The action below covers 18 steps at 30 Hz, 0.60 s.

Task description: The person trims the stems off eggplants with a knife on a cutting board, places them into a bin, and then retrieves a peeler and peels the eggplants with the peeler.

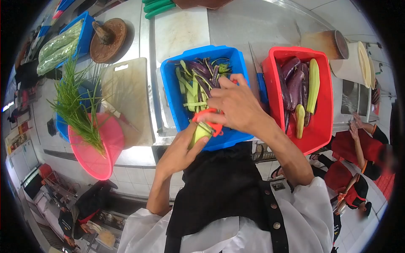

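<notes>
My left hand [179, 149] is closed around a pale green, peeled eggplant [201, 134] at the near edge of a blue tub [236, 139]. Gripped in my right hand [238, 105] is an orange-red peeler [209, 114], its blade end against that eggplant. Dark purple and pale green peelings [194, 86] lie in the blue tub under my hands. Right of it, a red tub [324, 130] holds several unpeeled purple eggplants [295, 88] and two peeled ones, one of them a long peeled eggplant [313, 84].
A knife [258, 76] lies between the tubs. To the left are a cutting board [137, 92] with another knife, a pink bucket [112, 147], long green chives [78, 111], and a stone mortar [116, 42]. Co-workers stand at right and lower left, one with hands [356, 124] under running water.
</notes>
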Each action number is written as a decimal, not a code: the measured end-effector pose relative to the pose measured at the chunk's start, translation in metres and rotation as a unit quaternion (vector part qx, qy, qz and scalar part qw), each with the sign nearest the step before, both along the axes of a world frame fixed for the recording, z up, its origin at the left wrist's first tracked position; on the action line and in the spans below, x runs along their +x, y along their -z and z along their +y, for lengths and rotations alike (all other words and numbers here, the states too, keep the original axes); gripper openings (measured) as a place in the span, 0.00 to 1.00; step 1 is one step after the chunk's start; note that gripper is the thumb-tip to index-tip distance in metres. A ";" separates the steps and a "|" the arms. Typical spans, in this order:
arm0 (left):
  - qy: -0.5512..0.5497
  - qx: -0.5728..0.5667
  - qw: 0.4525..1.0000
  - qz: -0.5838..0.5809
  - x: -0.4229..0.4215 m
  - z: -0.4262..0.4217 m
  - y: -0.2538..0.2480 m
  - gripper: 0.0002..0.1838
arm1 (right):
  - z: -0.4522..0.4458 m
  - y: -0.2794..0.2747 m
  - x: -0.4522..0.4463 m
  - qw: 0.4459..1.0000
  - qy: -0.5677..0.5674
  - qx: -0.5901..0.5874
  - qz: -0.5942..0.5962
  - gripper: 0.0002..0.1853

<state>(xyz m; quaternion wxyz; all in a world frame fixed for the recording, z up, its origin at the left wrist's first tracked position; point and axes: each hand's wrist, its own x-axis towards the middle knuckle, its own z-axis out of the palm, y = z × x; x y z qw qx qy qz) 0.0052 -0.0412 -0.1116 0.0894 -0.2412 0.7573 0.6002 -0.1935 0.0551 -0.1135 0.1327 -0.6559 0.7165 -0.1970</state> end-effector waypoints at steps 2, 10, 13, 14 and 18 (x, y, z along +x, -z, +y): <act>0.010 -0.012 1.000 0.011 0.007 0.005 -0.005 0.24 | 0.008 0.026 -0.021 0.998 0.004 0.051 -0.026 0.30; -0.046 -0.071 0.996 0.003 0.003 0.009 0.004 0.29 | 0.007 0.016 -0.025 0.991 0.056 0.117 0.039 0.30; -0.028 -0.151 0.987 -0.048 -0.001 0.009 0.007 0.25 | 0.006 0.010 -0.018 0.994 0.069 0.081 -0.004 0.29; -0.047 -0.139 0.988 -0.038 -0.002 0.012 0.004 0.23 | 0.003 -0.002 -0.008 0.996 0.042 0.071 -0.032 0.30; -0.108 -0.130 0.984 -0.054 -0.006 0.019 -0.007 0.18 | 0.004 0.024 -0.031 0.983 0.074 0.135 0.100 0.31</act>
